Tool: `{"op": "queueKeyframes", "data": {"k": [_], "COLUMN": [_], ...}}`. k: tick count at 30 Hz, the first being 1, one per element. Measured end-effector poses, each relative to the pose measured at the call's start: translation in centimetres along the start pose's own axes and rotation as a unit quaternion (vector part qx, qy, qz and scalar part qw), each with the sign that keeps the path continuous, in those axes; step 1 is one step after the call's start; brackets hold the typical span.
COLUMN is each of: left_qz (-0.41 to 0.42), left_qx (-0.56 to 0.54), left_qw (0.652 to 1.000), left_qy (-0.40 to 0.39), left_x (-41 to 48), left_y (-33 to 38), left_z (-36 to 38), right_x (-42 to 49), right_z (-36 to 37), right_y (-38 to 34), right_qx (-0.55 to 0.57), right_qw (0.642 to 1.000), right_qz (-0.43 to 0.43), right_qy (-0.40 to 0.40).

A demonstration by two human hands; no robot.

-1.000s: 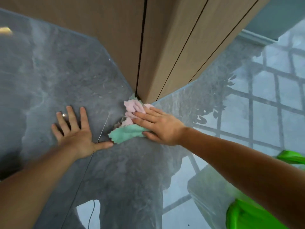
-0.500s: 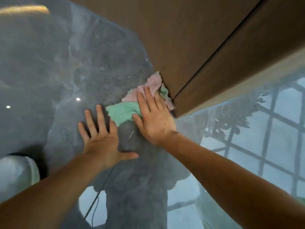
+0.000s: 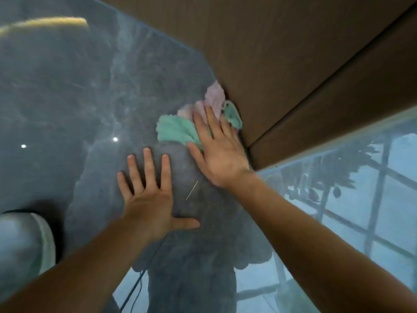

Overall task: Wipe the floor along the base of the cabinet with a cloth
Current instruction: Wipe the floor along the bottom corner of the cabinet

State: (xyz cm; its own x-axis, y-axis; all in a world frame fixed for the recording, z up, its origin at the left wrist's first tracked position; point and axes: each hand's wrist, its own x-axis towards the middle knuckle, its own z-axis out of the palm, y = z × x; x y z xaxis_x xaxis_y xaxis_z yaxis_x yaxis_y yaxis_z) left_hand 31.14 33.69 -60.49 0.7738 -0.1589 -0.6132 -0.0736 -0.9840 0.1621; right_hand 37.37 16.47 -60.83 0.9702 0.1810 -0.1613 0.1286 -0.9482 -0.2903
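Right hand (image 3: 220,152) is lying flat and spread on the cloth (image 3: 180,128), pressing it to the floor (image 3: 67,98) rather than gripping it. The cloth, mint and pale pink, is bunching against the base of the cabinet (image 3: 282,64), just beside the corner where 2 faces meet. Left hand (image 3: 150,195) is resting empty, fingers splayed on the floor nearby, seemingly bracing the person's weight.

Wiping looks to be in hand, with the cloth at the cabinet's corner. Judging by this, the next move is calling for a slide along the base, keeping the cloth's edge tight to the wood so the seam gets cleaned.

Room is lying open to the upper left along the cabinet's long face. On the right, glossy floor is reflecting a window grid past the corner. A thin cord (image 3: 137,279) is trailing below the left arm and could snag.
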Motion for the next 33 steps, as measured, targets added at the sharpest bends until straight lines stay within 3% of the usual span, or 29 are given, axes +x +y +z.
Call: {"op": "queueKeyframes", "data": {"k": [3,6,12,17,20,23,30,33], "left_qz": [0.006,0.004,-0.003,0.006,0.002,-0.008,-0.078,-0.083], "left_qx": [0.002,0.004,0.005,0.012,0.005,0.015,0.062,0.077], "left_qw": [1.000,1.000,1.000,1.000,1.000,1.000,0.992,0.986], "left_qy": [0.006,0.007,0.003,0.020,0.020,0.009,-0.078,-0.125], "left_x": [-0.2,-0.2,0.3,0.3,0.3,0.4,-1.1,-3.2], "left_y": [-0.1,-0.1,-0.1,-0.3,-0.4,-0.2,2.2,6.1], "left_z": [0.0,0.1,0.1,0.5,0.4,0.0,-2.8,-3.3], "right_x": [-11.8,-14.1,5.5,14.1,8.4,-1.0,-21.5,-23.8], "right_z": [1.3,1.9,-0.4,-4.1,-3.9,-2.6,-2.1,-3.3], "right_y": [0.4,0.9,-1.8,-3.5,-3.5,-3.3,-1.2,0.6], "right_qx": [-0.007,0.004,0.008,0.036,-0.022,-0.078,-0.051,0.026], "right_qw": [1.000,0.999,0.995,0.988,0.992,0.983,0.968,0.969], "right_qz": [0.017,0.024,0.092,0.125,0.080,0.100,0.100,0.140], "right_qy": [-0.009,-0.028,0.029,-0.078,-0.099,-0.133,-0.226,-0.203]}}
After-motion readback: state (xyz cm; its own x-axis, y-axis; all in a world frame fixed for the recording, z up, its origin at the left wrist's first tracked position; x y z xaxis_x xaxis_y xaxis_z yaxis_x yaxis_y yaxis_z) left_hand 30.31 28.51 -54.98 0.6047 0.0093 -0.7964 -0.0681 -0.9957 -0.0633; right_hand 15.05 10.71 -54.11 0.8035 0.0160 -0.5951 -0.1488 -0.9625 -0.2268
